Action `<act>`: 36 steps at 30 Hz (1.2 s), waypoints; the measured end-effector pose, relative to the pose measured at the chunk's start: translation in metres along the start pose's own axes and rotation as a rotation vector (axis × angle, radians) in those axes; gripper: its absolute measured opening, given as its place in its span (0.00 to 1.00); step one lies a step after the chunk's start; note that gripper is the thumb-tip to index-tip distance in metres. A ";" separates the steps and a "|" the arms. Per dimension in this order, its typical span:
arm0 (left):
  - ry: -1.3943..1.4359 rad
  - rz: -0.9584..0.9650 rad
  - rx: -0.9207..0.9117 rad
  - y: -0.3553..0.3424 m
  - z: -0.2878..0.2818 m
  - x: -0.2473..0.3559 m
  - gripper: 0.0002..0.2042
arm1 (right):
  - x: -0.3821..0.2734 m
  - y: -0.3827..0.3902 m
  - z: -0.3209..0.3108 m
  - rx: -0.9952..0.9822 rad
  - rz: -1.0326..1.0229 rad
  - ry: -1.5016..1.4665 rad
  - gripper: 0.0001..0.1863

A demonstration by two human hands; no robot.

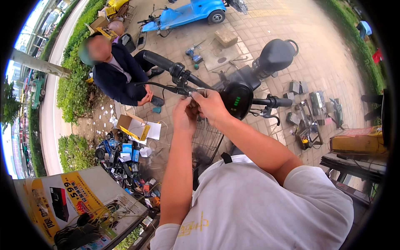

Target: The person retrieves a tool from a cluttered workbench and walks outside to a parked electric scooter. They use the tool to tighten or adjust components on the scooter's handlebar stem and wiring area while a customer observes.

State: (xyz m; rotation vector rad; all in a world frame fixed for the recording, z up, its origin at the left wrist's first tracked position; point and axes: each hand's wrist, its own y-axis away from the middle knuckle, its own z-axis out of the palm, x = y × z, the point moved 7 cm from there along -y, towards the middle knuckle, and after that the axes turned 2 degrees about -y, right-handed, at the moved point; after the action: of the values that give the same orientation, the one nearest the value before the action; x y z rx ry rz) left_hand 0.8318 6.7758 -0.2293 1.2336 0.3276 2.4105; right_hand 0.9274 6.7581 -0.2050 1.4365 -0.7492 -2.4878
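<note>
Both hands meet at the inner end of a black brake lever [160,86], by the left side of a scooter's handlebar [196,80]. My left hand [183,113] is closed, its fingers curled under the lever's mount. My right hand [211,107] pinches close beside it, thumb and fingers together. Whatever small part lies between the fingers is hidden by them. A bit of silvery metal shows at the fingertips. Just right of my hands sits a round black display [236,100] with green lit bars. Left of the mount is a black rubber grip [158,61].
A seated person in a dark jacket [118,79] is at the left. A blue three-wheeler [187,16] stands beyond, near a cordless drill [194,54]. Loose parts and boxes [129,152] heap at lower left. Battery blocks [318,102] lie right. Below the handlebar is a wire basket [207,137].
</note>
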 end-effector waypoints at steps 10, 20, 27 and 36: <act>-0.221 -0.004 -0.057 -0.007 -0.015 0.011 0.13 | 0.013 -0.012 0.002 0.121 0.061 0.068 0.13; -0.286 -0.027 -0.107 -0.007 -0.010 0.018 0.13 | 0.024 -0.026 0.002 0.101 -0.222 -0.095 0.11; -0.167 -0.090 -0.137 -0.001 -0.006 0.014 0.12 | 0.012 -0.007 -0.001 0.136 -0.190 -0.003 0.10; 0.008 -0.157 -0.157 0.000 -0.007 0.001 0.12 | 0.004 -0.005 0.002 0.144 -0.210 0.046 0.08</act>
State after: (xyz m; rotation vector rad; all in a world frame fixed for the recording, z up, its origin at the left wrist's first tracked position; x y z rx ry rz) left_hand 0.8253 6.7767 -0.2326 1.0876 0.2239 2.2608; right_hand 0.9239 6.7616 -0.2097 1.6983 -0.8232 -2.5883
